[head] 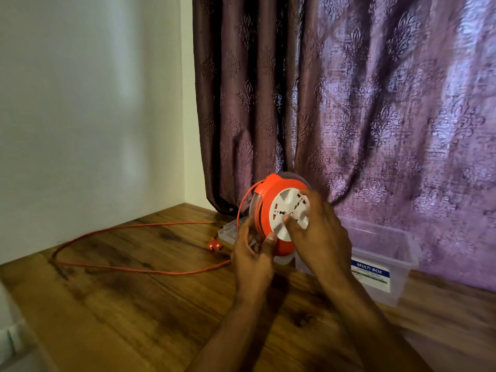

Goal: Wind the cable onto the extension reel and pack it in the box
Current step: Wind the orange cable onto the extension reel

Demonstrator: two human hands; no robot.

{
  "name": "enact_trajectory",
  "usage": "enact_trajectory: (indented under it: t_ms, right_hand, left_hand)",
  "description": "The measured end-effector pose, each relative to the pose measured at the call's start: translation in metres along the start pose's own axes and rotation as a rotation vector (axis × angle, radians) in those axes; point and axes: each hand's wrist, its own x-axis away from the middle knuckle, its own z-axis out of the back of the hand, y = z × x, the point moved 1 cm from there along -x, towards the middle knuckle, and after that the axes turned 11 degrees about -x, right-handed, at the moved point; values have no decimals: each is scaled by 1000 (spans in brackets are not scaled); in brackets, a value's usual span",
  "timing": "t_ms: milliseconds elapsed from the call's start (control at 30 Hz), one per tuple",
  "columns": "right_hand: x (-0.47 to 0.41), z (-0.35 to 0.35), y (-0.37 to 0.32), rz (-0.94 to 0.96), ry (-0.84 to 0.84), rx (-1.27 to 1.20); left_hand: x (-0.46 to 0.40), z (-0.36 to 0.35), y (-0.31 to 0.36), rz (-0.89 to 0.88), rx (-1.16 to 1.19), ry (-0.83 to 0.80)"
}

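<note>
Both hands on the extension reel [271, 210], held in the air above the wooden table [134, 304], in front of the curtain [349, 89]. Left hand [252, 253] grips the lower left rim: thumb up against the orange front edge, fingers curled behind the drum. Right hand [319, 232] lies over the white socket face from the right, fingers bent onto the plate, one fingertip near its centre; can't tell if it's pinching a knob or just pressing. Both forearms come up from the bottom edge and converge at the reel.

Reel stands on edge, socket face toward the camera and tilted a bit left, so its axle runs roughly toward the viewer. A few turns of orange cable [139, 267] on the drum; the rest leaves the left side, loops out across the table toward the wall [80, 103] and back. Plug [214, 245] lies on the table left of the hands, pins toward the camera.

Clear plastic box [383, 261] with a "MULTI-BOX" label sits on the table behind and right of the reel, open top
</note>
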Motion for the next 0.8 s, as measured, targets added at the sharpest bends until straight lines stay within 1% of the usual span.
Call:
enact_trajectory:
  t_ms: [100, 233, 300, 433, 500, 667, 733, 800]
  right_hand:
    - [1, -1, -2, 122, -98, 135]
    - [0, -1, 1, 158, -198, 194]
    - [1, -2, 2, 175, -187, 174]
    - [-1, -1, 5, 166, -62, 133]
    - [-2, -2, 6, 101, -36, 66]
    - [-6, -1, 11, -159, 35, -112]
    - [-8, 0, 12, -269, 44, -249]
    - [-9, 1, 12, -384, 19, -451]
  left_hand:
    - [1, 0, 2, 15, -10, 1]
    - [-1, 1, 2, 59, 27, 2]
    - [-1, 0, 3, 69, 24, -14]
    - [0, -1, 3, 46, -4, -16]
    - [1, -1, 1, 39, -31, -22]
    - [5, -3, -1, 6, -50, -38]
    - [6, -4, -1, 2, -56, -43]
    - [6, -4, 0, -9, -81, -47]
